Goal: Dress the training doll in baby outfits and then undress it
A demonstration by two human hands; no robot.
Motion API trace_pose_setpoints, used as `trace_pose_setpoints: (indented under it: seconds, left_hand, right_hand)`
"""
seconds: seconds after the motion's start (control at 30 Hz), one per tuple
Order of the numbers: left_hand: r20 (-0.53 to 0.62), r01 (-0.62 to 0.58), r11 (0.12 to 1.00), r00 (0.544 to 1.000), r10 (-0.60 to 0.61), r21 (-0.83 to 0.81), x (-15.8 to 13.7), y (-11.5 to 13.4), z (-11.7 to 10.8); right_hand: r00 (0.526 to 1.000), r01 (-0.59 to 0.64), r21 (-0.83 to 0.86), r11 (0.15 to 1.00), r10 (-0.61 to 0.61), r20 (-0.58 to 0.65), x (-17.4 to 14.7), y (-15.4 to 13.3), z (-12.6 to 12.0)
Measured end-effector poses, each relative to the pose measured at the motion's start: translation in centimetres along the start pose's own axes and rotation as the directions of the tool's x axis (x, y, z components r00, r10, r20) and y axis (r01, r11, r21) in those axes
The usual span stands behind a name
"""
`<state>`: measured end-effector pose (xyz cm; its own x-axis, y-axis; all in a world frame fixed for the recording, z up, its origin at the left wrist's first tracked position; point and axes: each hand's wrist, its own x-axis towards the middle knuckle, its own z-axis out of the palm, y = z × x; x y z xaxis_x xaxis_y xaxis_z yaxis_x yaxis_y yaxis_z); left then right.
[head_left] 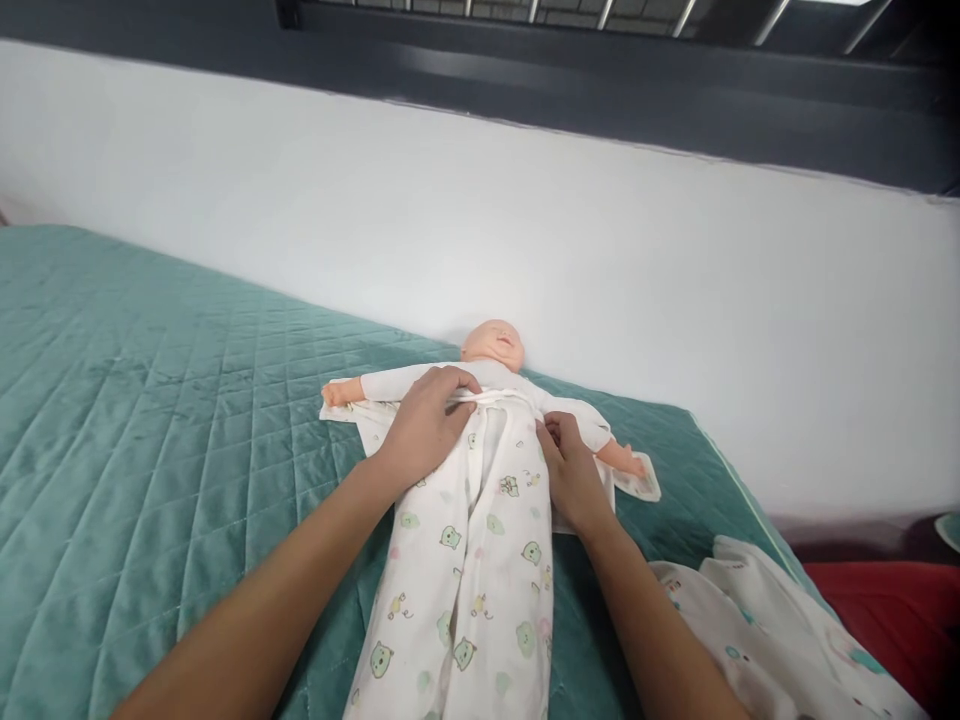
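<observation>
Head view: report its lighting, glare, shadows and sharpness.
In the head view, light falls soft and fairly even on the plain white wall; there too, a bright white light glares at the top edge; same view, the green quilted bedcover darkens beside the white, animal-printed cloth garment; the bald plastic doll looks slightly soft there.

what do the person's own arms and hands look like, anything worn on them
The left hand and right hand are gloveless. No sleeve, watch or bracelet shows on the left forearm or right forearm. Some fingers are partly hidden, so rings can't be ruled out.
</observation>
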<state>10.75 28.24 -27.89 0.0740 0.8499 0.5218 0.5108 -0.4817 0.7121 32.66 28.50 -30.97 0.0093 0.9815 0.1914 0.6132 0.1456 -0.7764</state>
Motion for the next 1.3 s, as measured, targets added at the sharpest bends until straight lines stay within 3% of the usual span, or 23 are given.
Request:
trace_pose_setpoints:
  seconds: [0.1, 0.2, 0.3, 0.43, 0.6, 0.8, 0.93, 1.03, 1.17, 1.3]
  left_hand:
    - [0.001, -0.145, 0.985, 0.989, 0.146, 0.094, -0.3, -0.2, 0.3]
    - [0.052, -0.339, 0.911, 0.94, 0.336, 0.234, -0.6, -0.4, 0.3]
    - [0.096, -0.482, 0.796, 0.871, 0.483, 0.367, -0.8, -0.7, 0.2]
    - [0.068, -0.53, 0.726, 0.825, 0.561, 0.439, -1.0, -0.9, 0.1]
    - [0.042, -0.567, 0.67, 0.777, 0.628, 0.479, -1.5, -0.8, 0.0]
    - [0.06, -0.562, 0.679, 0.789, 0.611, 0.472, -1.5, -1.0, 0.3]
    - [0.158, -0.513, 0.755, 0.854, 0.495, 0.409, -1.1, -0.6, 0.2]
    - [0.223, -0.481, 0.777, 0.877, 0.426, 0.406, -0.9, -0.1, 0.0]
    - [0.209, -0.475, 0.747, 0.879, 0.428, 0.465, -1.1, 0.0, 0.0]
    - [0.148, -0.478, 0.714, 0.868, 0.474, 0.512, -1.9, -0.6, -0.2]
  right_hand:
    - [0.999, -0.023, -0.082, 0.996, 0.019, -0.043, -0.1, -0.3, -0.2]
    - [0.988, -0.025, -0.192, 0.981, -0.005, -0.152, -0.3, -0.8, -0.5]
    - [0.959, 0.12, -0.106, 0.987, -0.143, -0.243, -0.5, -1.5, -0.6]
    - [0.949, 0.312, 0.136, 0.94, -0.302, -0.089, -0.8, -2.1, -0.1]
    - [0.931, 0.358, 0.138, 0.923, -0.365, 0.023, -1.0, -2.2, 0.0]
    - [0.908, 0.416, 0.071, 0.907, -0.41, -0.089, -1.2, -2.8, 0.0]
    - [0.882, 0.451, -0.028, 0.892, -0.45, -0.143, -1.8, -3.3, 0.3]
    - [0.869, 0.474, -0.1, 0.875, -0.484, -0.106, -2.1, -3.4, 0.3]
    - [0.817, 0.567, -0.165, 0.807, -0.577, -0.018, -2.2, -3.0, 0.3]
    - [0.848, 0.527, -0.21, 0.824, -0.527, 0.059, -2.1, -2.4, 0.1]
